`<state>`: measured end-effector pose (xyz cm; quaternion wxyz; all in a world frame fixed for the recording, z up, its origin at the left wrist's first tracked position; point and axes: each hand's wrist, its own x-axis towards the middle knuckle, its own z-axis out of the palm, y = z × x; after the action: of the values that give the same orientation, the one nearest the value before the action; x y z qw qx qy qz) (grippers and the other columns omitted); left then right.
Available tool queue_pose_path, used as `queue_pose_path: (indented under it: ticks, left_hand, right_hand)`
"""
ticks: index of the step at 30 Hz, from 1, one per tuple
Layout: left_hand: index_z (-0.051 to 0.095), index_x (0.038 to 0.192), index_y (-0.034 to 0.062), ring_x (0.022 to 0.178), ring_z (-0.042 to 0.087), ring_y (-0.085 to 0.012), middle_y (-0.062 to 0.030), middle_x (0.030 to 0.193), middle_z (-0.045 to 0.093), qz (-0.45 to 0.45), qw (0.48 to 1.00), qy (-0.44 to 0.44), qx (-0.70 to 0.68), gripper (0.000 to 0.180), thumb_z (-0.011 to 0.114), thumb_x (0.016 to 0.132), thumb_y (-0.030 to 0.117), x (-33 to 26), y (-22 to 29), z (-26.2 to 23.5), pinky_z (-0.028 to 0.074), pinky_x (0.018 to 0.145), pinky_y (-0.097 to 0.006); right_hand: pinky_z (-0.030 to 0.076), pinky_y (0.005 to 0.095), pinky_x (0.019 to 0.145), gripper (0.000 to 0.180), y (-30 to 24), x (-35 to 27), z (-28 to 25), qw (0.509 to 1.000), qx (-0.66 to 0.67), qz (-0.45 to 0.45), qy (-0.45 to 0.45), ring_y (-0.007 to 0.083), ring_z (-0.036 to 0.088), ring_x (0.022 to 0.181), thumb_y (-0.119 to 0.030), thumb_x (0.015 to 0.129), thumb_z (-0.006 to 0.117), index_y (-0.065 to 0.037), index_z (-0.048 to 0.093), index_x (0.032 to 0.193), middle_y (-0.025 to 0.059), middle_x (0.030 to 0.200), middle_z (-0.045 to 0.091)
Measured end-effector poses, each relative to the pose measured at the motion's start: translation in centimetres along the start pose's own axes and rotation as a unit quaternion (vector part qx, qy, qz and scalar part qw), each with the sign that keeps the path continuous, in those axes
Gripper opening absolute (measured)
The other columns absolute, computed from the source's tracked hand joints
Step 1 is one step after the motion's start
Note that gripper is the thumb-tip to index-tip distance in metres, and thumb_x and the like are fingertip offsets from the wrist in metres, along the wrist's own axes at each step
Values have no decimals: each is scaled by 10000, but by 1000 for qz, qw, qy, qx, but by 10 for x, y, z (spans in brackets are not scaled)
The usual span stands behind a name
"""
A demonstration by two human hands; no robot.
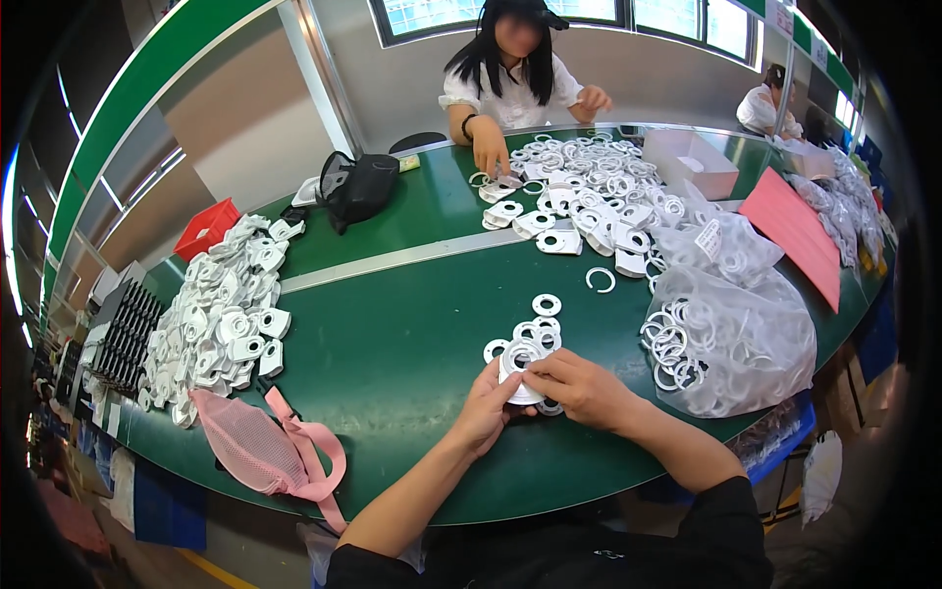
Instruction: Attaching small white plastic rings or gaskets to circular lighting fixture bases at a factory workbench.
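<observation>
Near the table's front edge, my left hand (481, 410) grips a white round plastic part with a central hole (521, 391), thumb on top and fingers beneath. My right hand (591, 393) is closed at the part's right side, thumb and fingertips pinching its rim. Several flat white rings (547, 305) lie just beyond my hands, some overlapping and partly hidden by the part. A thin open white ring (601, 280) rests apart from them, farther up on the green table (392, 344).
White plastic parts are heaped at left (221, 304) and at the far middle (589, 187). A clear bag of rings (731, 334) stands at right, a pink mesh bag (255, 442) at left. Across the table, a person's hand (491, 147) touches parts beside a white box (690, 162).
</observation>
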<state>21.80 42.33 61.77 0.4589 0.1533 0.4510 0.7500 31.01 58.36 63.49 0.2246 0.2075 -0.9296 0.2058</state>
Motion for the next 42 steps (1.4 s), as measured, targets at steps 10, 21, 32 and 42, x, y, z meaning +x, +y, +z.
queue_pose_path:
  ticks: [10,21,32,42]
  left_hand:
    - [422,1221,48,753,564,-96,-66,1001,583,75,997,8,13,314,469,925,141,3,-3,-4,444,512,-211]
    - [419,1258,57,838,613,-130,-78,1038,608,90,953,-26,287,366,489,904,122,-4,-1,-1,454,552,-237]
    - [518,871,25,631,568,-382,-198,678,561,227,814,20,534,187,462,918,198,-8,-2,7,413,534,-430]
    - [502,930,15,755,580,-181,-120,807,587,253,903,107,331,181,424,946,177,3,-18,6,442,632,-306]
  right_hand:
    - [460,359,844,473,-13,9,-11,999,8,39,20,301,468,1049,89,654,542,-83,597,1092,84,1269,468]
    - [442,279,755,292,0,7,-4,948,204,178,169,191,523,915,-58,833,583,-65,611,1124,101,1084,528]
    - [443,308,642,105,13,-3,-4,960,224,163,28,214,574,721,-113,821,620,-20,637,867,88,785,611]
    - [458,227,685,221,6,1,4,802,489,318,131,72,560,787,-177,923,529,10,616,1003,34,888,640]
